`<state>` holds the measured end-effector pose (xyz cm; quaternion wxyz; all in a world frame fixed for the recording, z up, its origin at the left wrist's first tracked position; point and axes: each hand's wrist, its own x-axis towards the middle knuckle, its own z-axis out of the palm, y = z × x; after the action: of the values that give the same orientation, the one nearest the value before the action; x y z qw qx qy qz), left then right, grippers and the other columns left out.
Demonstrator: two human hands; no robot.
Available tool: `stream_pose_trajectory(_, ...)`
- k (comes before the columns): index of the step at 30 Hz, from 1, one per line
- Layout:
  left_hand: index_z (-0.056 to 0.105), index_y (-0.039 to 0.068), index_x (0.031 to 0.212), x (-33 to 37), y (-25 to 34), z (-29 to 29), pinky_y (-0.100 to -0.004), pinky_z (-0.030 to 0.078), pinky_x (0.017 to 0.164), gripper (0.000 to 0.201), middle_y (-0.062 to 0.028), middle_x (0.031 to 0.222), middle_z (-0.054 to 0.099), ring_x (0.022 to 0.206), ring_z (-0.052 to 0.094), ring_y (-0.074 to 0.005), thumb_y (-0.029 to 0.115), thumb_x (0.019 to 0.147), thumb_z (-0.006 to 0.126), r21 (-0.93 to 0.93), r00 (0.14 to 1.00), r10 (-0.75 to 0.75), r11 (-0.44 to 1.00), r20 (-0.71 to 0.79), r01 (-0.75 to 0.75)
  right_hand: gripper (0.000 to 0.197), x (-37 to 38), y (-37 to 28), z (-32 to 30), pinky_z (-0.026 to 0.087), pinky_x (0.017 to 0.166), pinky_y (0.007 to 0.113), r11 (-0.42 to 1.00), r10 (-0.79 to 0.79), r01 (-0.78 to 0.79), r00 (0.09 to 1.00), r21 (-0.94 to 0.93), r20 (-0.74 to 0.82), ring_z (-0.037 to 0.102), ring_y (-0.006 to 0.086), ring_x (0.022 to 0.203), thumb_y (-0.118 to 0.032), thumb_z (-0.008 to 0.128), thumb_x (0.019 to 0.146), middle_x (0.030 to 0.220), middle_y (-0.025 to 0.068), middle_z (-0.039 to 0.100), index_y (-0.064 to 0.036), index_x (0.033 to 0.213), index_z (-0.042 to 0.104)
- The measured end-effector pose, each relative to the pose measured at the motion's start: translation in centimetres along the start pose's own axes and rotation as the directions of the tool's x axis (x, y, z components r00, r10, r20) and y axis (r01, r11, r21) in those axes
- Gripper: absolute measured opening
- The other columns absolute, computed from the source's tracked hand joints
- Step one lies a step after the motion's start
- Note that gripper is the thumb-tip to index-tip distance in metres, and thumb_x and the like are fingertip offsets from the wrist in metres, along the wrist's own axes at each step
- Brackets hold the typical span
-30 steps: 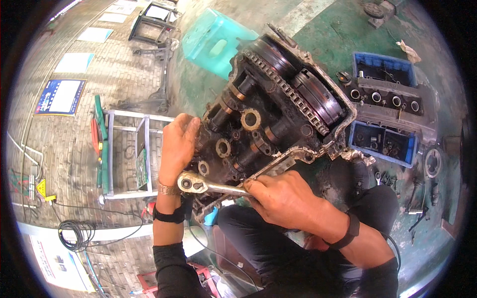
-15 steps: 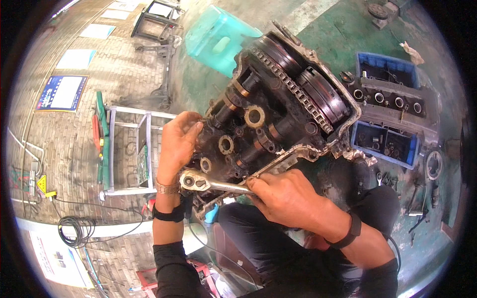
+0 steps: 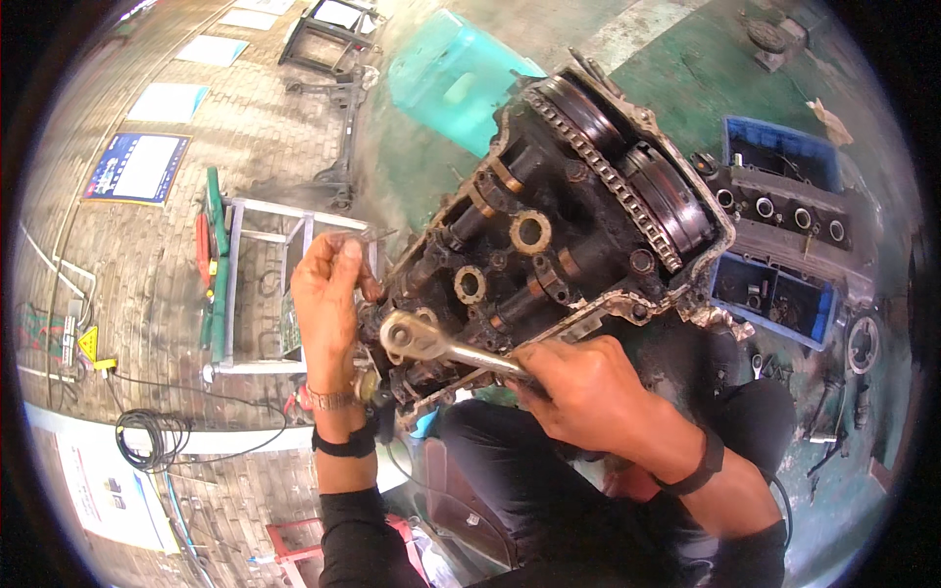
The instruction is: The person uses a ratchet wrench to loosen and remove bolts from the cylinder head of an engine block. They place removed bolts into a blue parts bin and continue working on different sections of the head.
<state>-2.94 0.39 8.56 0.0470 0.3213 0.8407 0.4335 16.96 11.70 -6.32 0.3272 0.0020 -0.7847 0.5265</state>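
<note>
A blackened engine cylinder head (image 3: pixel 549 206) with camshafts, a timing chain (image 3: pixel 608 171) and two sprockets lies tilted before me. My right hand (image 3: pixel 578 387) is wrapped round the handle of a chrome ratchet wrench (image 3: pixel 461 351). The wrench's round head is over the near left end of the engine; whether it touches there I cannot tell. My left hand (image 3: pixel 328 289) is raised beside the engine's left edge, thumb and fingers pinched together. A thin, bolt-like piece (image 3: pixel 380 236) sticks out from its fingertips, too blurred to name surely.
A turquoise plastic stool (image 3: pixel 461 83) stands behind the engine. To the right are blue parts bins (image 3: pixel 769 299), a grey valve cover (image 3: pixel 784 211) and loose tools on the green floor. A metal frame (image 3: pixel 230 294) stands left, near a coiled black cable (image 3: pixel 142 439).
My left hand has lifted away from the engine's left edge, and a thin piece now shows at its fingertips. The ratchet wrench stays over the same end. The whole view has shifted slightly.
</note>
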Motion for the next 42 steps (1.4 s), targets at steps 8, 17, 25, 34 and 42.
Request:
stream_pose_trajectory(8, 0.057, -0.004, 0.108, -7.4, 1.1, 1.5, -0.0256, 0.047, 0.055, 0.034, -0.0091, 0.071, 0.062, 0.058, 0.058, -0.015, 0.019, 0.088, 0.072, -0.282, 0.996, 0.002, 0.959, 0.09, 0.024, 0.019, 0.4, -0.8, -1.0, 0.045, 0.053, 0.04, 0.91, 0.207, -0.164, 0.975, 0.38, -0.076, 0.059, 0.0375, 0.059, -0.008, 0.071, 0.083, 0.068, 0.0193, 0.058, 0.0005, 0.091, 0.056)
stream_pose_trajectory(17, 0.059, -0.008, 0.108, -10.2, 0.7, 4.1, -0.0284, 0.052, 0.073, 0.023, -0.0119, 0.102, 0.057, 0.082, 0.062, -0.0174, -0.014, 0.086, 0.059, -0.462, 0.925, 0.044, 0.875, 0.378, 0.147, 0.026, 0.6, -0.5, -2.6, 0.046, 0.073, 0.022, 0.6, 0.392, -0.332, 0.915, 0.728, 0.094, 0.056, 0.0074, 0.082, -0.013, 0.07, 0.089, 0.093, 0.0021, 0.063, 0.002, 0.109, 0.061)
stream_pose_trajectory(25, 0.058, -0.009, 0.107, -10.1, 0.4, 4.7, -0.028, 0.051, 0.073, 0.022, -0.0116, 0.1, 0.057, 0.082, 0.062, -0.017, -0.013, 0.086, 0.059, -0.452, 0.914, 0.077, 0.884, 0.397, 0.122, 0.023, 0.7, -0.4, -1.9, 0.048, 0.075, 0.027, 0.66, 0.34, -0.266, 0.94, 0.703, 0.037, 0.055, 0.0086, 0.083, -0.013, 0.071, 0.089, 0.087, 0.0033, 0.064, 0.0016, 0.106, 0.062)
stream_pose_trajectory(34, 0.058, -0.007, 0.111, -10.4, 0.1, 4.6, -0.0279, 0.052, 0.074, 0.025, -0.0113, 0.101, 0.058, 0.083, 0.063, -0.0165, -0.013, 0.087, 0.059, -0.448, 0.91, 0.066, 0.883, 0.41, 0.138, 0.024, 0.8, -0.5, -2.1, 0.049, 0.076, 0.027, 0.672, 0.312, -0.248, 0.949, 0.698, 0.037, 0.056, 0.008, 0.084, -0.011, 0.073, 0.088, 0.09, 0.002, 0.064, 0.0007, 0.105, 0.062)
stream_pose_trajectory(42, 0.056, -0.006, 0.118, -10.9, -0.1, 4.2, -0.0289, 0.054, 0.078, 0.033, -0.01, 0.105, 0.06, 0.088, 0.066, -0.0178, -0.013, 0.086, 0.06, -0.458, 0.91, 0.047, 0.874, 0.412, 0.162, 0.025, 0.5, -0.3, -2.5, 0.049, 0.077, 0.025, 0.664, 0.328, -0.265, 0.944, 0.699, 0.046, 0.057, 0.0073, 0.085, -0.003, 0.074, 0.084, 0.089, -0.0008, 0.063, -0.0014, 0.106, 0.063)
